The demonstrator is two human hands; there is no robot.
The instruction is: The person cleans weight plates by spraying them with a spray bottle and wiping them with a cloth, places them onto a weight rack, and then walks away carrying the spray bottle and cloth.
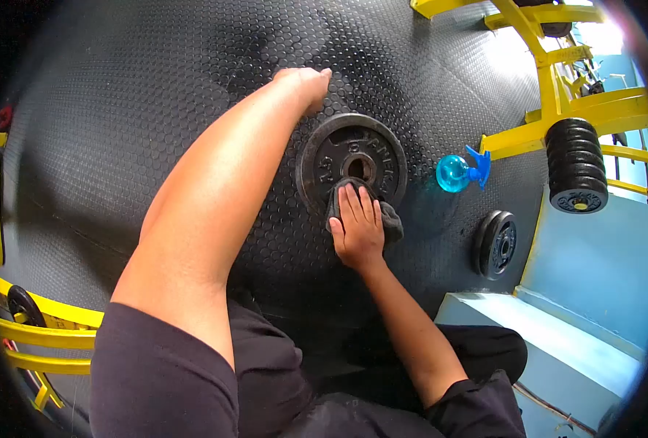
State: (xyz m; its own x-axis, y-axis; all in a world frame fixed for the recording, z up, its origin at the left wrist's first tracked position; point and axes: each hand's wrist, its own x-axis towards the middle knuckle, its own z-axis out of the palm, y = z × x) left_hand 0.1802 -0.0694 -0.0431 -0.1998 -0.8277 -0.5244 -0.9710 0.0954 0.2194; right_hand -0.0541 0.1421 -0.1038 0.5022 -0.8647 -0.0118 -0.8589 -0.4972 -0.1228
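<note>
A round black weight plate [314,157] with raised lettering and a centre hole lies on the floor in front of me. My right hand [359,226] rests flat on a dark bunched cloth [392,223], its fingers stretched out. It presses the cloth onto the near part of the plate, below the hole. My left hand [311,86] is beyond the plate's upper left rim, at the end of my extended arm. Its fingers are mostly hidden, so what it touches cannot be made out.
Right of the plate is a spray bottle [453,174] with blue liquid. More plates [496,244] stand near a white ledge [557,325]. A yellow rack [517,140] at right carries a row of plates [576,164]. Yellow frames [54,336] stand at left. Dark textured matting [156,80] covers the floor.
</note>
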